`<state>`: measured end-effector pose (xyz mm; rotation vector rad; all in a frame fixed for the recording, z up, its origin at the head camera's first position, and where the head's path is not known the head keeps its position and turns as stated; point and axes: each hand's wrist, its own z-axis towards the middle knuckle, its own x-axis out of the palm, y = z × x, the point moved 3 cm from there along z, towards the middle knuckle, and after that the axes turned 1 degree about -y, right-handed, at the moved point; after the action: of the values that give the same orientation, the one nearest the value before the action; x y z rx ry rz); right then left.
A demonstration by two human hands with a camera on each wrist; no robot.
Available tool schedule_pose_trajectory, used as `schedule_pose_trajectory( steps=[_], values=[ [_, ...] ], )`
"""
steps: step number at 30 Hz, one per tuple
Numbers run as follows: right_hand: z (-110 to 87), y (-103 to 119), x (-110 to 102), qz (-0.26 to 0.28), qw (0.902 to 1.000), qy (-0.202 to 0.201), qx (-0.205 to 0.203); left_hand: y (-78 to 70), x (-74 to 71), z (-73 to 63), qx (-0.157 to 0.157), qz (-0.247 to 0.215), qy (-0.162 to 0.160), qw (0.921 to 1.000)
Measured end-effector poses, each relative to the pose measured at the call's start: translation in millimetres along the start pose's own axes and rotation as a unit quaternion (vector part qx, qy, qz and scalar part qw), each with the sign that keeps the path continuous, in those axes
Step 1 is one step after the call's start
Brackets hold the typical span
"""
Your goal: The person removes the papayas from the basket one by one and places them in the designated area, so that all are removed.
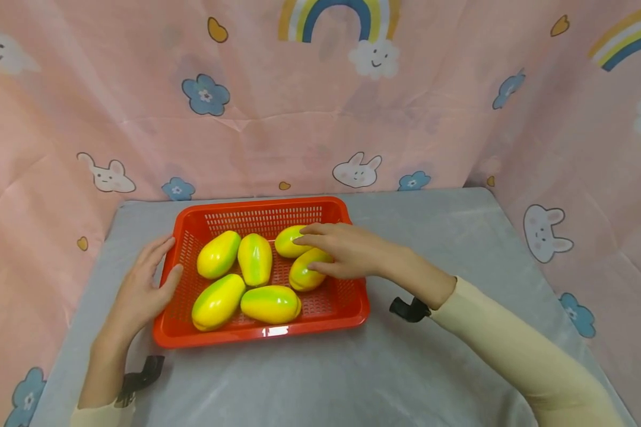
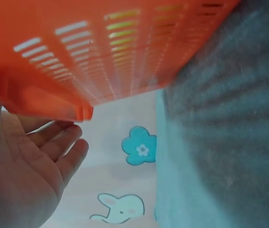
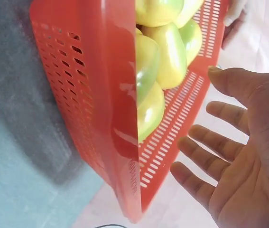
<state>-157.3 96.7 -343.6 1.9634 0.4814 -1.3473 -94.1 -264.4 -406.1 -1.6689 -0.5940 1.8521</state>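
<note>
A red plastic basket with slotted sides holds several glossy yellow-green papayas. My left hand is at the basket's left rim, fingers extended along its outside and thumb near the top edge. In the left wrist view, the fingers of that left hand lie straight by the rim. Over the basket's right side reaches my right hand, just above two papayas, partly covering the nearer papaya. The right wrist view shows this right hand with spread fingers and nothing gripped.
The basket stands on a grey cloth-covered table, left of its middle. A pink patterned curtain hangs behind and at both sides. Black wrist mounts stick out from both forearms.
</note>
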Motion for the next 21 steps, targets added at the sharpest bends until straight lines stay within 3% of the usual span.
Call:
schedule_pose_trajectory(
  steps=[8, 21],
  values=[
    [16.1, 9.9, -0.1, 0.003, 0.9988, 0.049, 0.003, -6.9, 4.9, 1.6, -0.013, 0.043, 0.037, 0.9983],
    [43.6, 19.5, 13.4, -0.036, 0.9921, 0.120, -0.012, -6.3, 8.6, 0.9, -0.029, 0.042, 0.088, 0.9948]
  ],
)
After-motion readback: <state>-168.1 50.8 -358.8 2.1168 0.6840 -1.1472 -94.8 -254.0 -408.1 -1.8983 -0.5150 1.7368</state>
